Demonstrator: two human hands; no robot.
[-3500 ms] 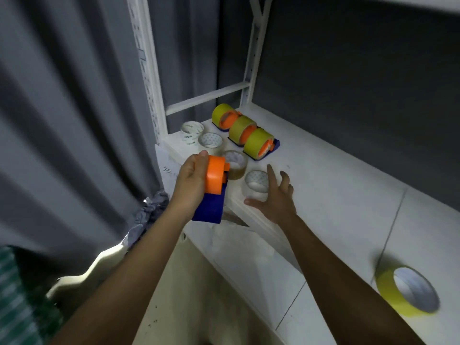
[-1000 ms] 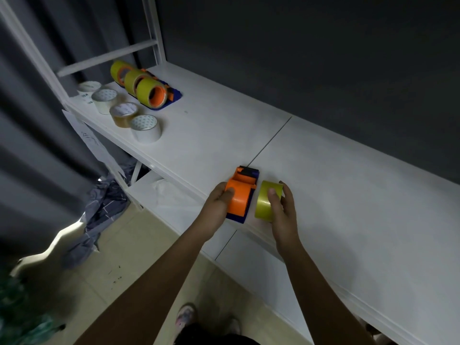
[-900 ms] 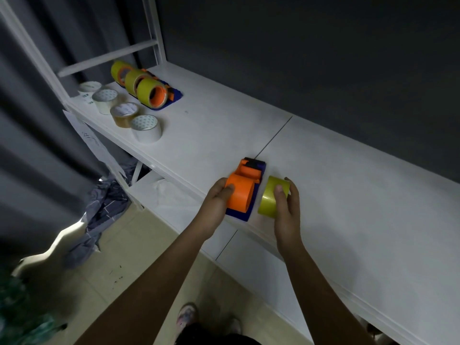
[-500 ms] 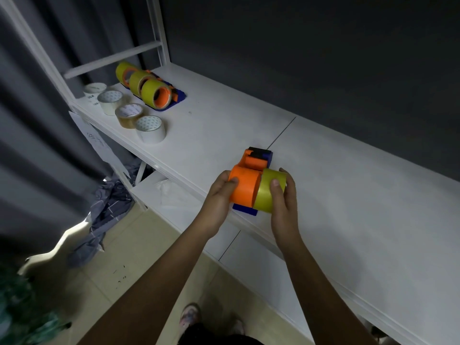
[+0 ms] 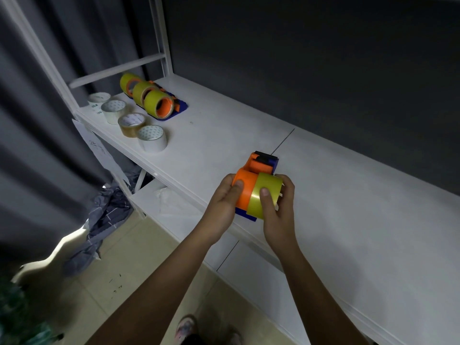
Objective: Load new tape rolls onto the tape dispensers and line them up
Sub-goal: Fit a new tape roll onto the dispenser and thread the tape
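An orange and blue tape dispenser [image 5: 251, 179] is held just above the front edge of the white shelf [image 5: 224, 135]. My left hand [image 5: 224, 202] grips its orange hub from the left. My right hand [image 5: 276, 212] holds a yellow tape roll [image 5: 263, 195] pressed against the hub's right side, partly over it. At the far left of the shelf three loaded dispensers with yellow rolls [image 5: 155, 103] stand in a row.
Several loose rolls, white [image 5: 151, 138] and brownish [image 5: 130, 123], lie in a line along the shelf's front left. White rack posts [image 5: 161, 38] rise at the left end. A lower shelf [image 5: 174, 207], crumpled cloth [image 5: 104, 215] and tiled floor lie below.
Both hands lifted the dispenser and the yellow roll off the shelf and brought them together; the roll went from lying apart at the right to sitting partly over the orange hub.
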